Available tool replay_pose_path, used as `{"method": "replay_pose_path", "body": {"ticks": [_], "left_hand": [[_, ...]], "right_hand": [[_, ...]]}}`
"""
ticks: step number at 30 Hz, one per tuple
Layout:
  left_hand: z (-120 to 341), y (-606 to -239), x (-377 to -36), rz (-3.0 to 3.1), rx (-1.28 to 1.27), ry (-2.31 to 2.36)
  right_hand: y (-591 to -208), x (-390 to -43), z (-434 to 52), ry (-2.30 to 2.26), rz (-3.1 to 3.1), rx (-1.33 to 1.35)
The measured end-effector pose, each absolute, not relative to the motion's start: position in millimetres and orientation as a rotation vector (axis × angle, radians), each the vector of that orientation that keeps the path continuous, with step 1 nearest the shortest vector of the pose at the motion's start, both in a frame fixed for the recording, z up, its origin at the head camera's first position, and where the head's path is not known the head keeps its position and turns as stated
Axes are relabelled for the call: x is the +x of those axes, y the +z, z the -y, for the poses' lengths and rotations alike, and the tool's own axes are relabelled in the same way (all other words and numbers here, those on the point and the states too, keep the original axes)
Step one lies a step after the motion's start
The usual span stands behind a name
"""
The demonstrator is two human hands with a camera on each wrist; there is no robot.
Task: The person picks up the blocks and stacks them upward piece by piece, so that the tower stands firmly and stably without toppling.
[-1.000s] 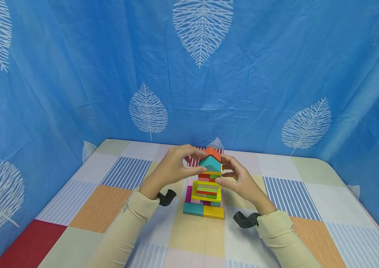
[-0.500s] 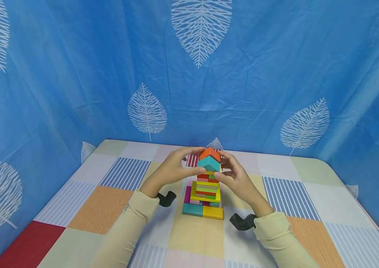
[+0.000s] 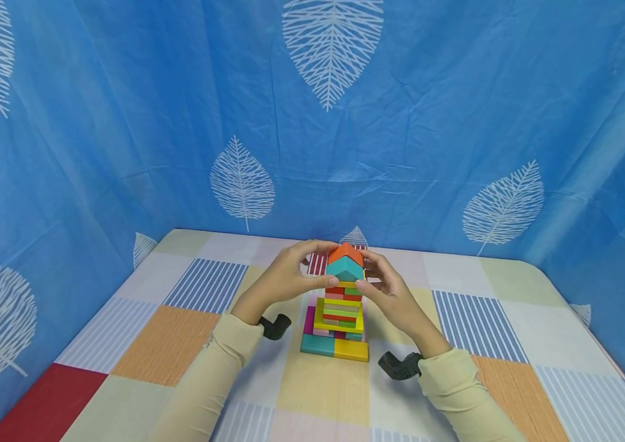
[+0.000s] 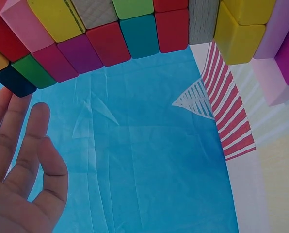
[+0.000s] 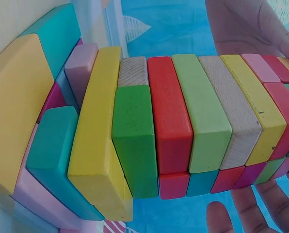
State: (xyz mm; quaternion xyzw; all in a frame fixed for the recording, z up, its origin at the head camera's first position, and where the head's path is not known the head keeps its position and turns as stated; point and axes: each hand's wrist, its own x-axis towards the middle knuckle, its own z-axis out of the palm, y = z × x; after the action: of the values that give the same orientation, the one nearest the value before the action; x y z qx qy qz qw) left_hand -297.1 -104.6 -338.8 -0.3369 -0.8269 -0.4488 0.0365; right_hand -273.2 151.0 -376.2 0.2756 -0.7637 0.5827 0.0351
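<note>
A tower of colourful wooden blocks (image 3: 340, 313) stands upright, capped by an orange triangular block (image 3: 345, 250) and, in front of it, a turquoise triangular block (image 3: 345, 270). From the left, my left hand (image 3: 282, 273) holds this pair, index finger at the orange block and thumb low on the turquoise one. My right hand (image 3: 398, 298) grips the same pair from the right. In the left wrist view my left fingers (image 4: 37, 119) reach up to the tower's top layers, the remaining ones bent free. The right wrist view shows my right fingers (image 5: 219, 218) spread beside the upper blocks.
Turquoise (image 3: 318, 345) and yellow (image 3: 351, 351) blocks form the tower's wider base on a patchwork tablecloth (image 3: 323, 390). A blue curtain with white leaf prints (image 3: 412, 135) hangs right behind the table. Black wrist mounts (image 3: 399, 365) sit low beside the tower.
My right hand has come closer and its index finger has moved onto the orange block. That block has shifted slightly left, in line with the turquoise one. Little differs in the last half second.
</note>
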Motion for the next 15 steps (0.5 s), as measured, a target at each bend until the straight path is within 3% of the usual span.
{"method": "replay_pose_path", "body": {"ticks": [15], "left_hand": [[111.2, -342.6, -297.5, 2.577, -1.005, -1.411]], "right_hand": [[-375.0, -267.8, -157.4, 1.767, 2.379, 0.802]]}}
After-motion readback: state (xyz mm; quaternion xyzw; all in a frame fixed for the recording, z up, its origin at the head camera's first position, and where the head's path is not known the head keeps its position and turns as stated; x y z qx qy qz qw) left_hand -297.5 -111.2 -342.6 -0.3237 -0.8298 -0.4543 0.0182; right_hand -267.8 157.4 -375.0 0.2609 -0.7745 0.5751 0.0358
